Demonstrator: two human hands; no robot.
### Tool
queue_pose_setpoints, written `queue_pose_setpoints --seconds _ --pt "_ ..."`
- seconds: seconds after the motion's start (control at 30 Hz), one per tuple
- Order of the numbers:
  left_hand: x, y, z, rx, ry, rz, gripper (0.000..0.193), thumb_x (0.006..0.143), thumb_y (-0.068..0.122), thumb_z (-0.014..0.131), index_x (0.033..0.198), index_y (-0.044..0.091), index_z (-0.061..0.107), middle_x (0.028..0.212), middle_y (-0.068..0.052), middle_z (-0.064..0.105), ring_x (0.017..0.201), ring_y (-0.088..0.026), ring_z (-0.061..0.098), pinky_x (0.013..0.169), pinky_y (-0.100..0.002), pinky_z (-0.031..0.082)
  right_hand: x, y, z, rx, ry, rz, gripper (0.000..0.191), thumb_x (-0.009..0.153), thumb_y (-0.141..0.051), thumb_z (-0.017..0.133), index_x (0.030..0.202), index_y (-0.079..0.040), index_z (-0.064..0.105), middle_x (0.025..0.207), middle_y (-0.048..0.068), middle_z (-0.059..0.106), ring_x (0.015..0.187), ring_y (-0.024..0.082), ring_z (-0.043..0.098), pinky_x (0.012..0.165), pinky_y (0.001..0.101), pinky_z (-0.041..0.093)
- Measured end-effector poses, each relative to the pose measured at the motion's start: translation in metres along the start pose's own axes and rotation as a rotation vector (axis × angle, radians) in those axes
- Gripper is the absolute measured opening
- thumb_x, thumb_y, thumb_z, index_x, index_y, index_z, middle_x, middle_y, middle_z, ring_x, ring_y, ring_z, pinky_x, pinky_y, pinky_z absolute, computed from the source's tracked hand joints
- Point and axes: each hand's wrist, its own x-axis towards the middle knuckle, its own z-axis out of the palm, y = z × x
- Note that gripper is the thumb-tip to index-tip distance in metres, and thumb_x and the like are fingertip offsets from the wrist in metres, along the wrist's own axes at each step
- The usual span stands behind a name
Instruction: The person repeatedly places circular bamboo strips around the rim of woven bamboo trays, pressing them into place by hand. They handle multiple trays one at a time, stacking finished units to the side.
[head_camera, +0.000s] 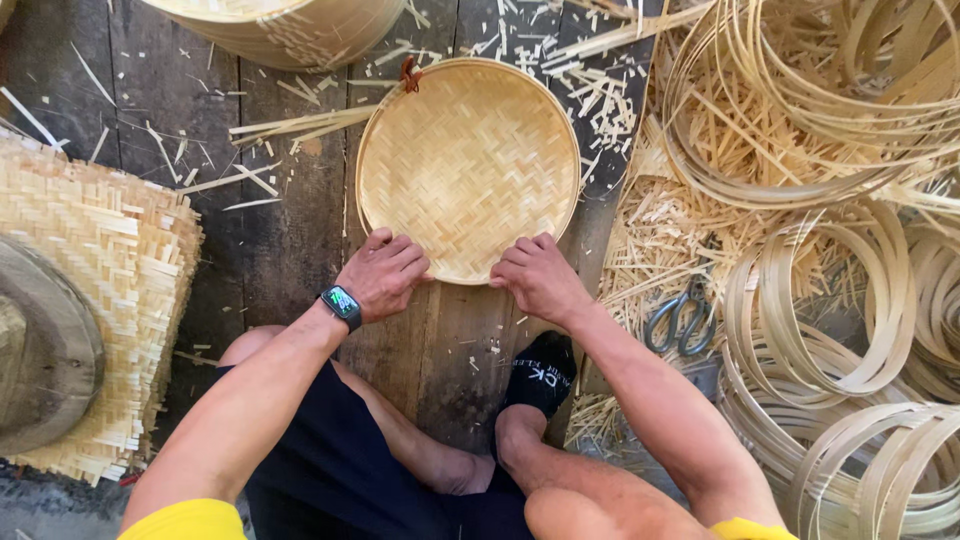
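A round woven bamboo tray (468, 165) with a raised rim lies flat on the dark wooden floor in front of me. My left hand (382, 273), with a smartwatch on the wrist, grips the tray's near rim on the left. On the right, my right hand (537, 277) grips the same near rim, fingers curled over the edge. A small red-brown tie (409, 74) sits at the far rim.
A stack of square woven bamboo mats (105, 290) lies at the left under a round wooden block (40, 350). Several bamboo hoops (830, 310) and strip coils (820, 100) fill the right side. Scissors (680, 315) lie among shavings. Another woven basket (290, 30) stands at the top.
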Motion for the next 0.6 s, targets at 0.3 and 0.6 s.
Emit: queue_pose_setpoints --seconds 0.3,0.6 --pt "0.004 -0.007 0.003 -0.132 -0.164 -0.084 0.019 0.090 0.027 0.069 0.086 0.008 0.070 0.088 -0.005 0.064 0.094 -0.023 0.061 0.095 -0.039 0.044 0.016 0.022 0.015 0.228 -0.175 0.370 0.029 0.078 -0.036 0.086 0.088 -0.011 0.074 0.088 0.003 0.068 0.089 0.022 0.063 0.085 0.0366 0.048" --pt "0.006 0.014 0.021 -0.011 -0.001 -0.007 0.024 0.097 0.032 0.065 0.102 0.010 0.073 0.096 -0.005 0.064 0.095 -0.022 0.060 0.095 -0.037 0.045 -0.004 0.023 0.011 -0.159 -0.114 0.022 0.003 0.091 -0.011 0.070 0.090 -0.013 0.073 0.093 0.001 0.065 0.096 0.018 0.058 0.094 0.0364 0.046"
